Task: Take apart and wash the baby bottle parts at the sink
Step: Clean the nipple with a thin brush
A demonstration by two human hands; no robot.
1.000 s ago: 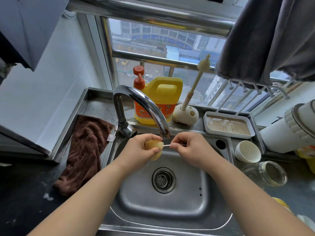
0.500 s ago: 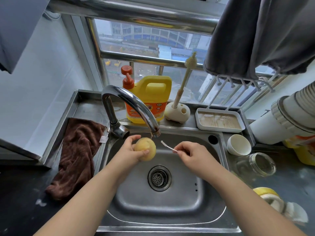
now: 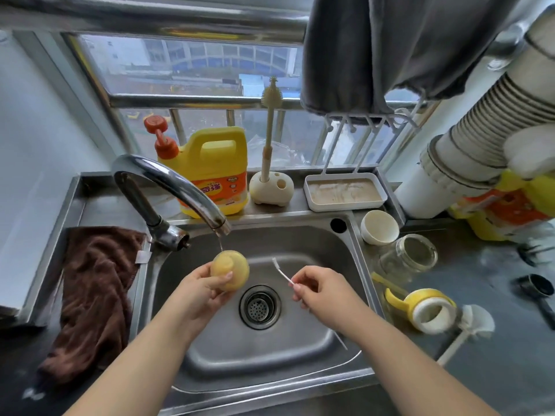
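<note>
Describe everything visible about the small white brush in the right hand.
The small white brush is a thin, straight white stick, plastic by its look, with a slightly thicker bristled tip at its upper end. The right hand pinches its lower end between thumb and fingertips. It tilts up and to the left over the sink, its tip pointing toward the yellow bottle part held in the left hand, but apart from it. Only the fingers touch it; the thin stream from the faucet misses it.

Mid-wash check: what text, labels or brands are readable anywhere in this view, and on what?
"奇强": large white characters on the orange label of the yellow detergent jug behind the faucet.
Small print on that label: too blurred to read.
Orange-labelled yellow container at far right: print unreadable.
No other text visible.
</note>
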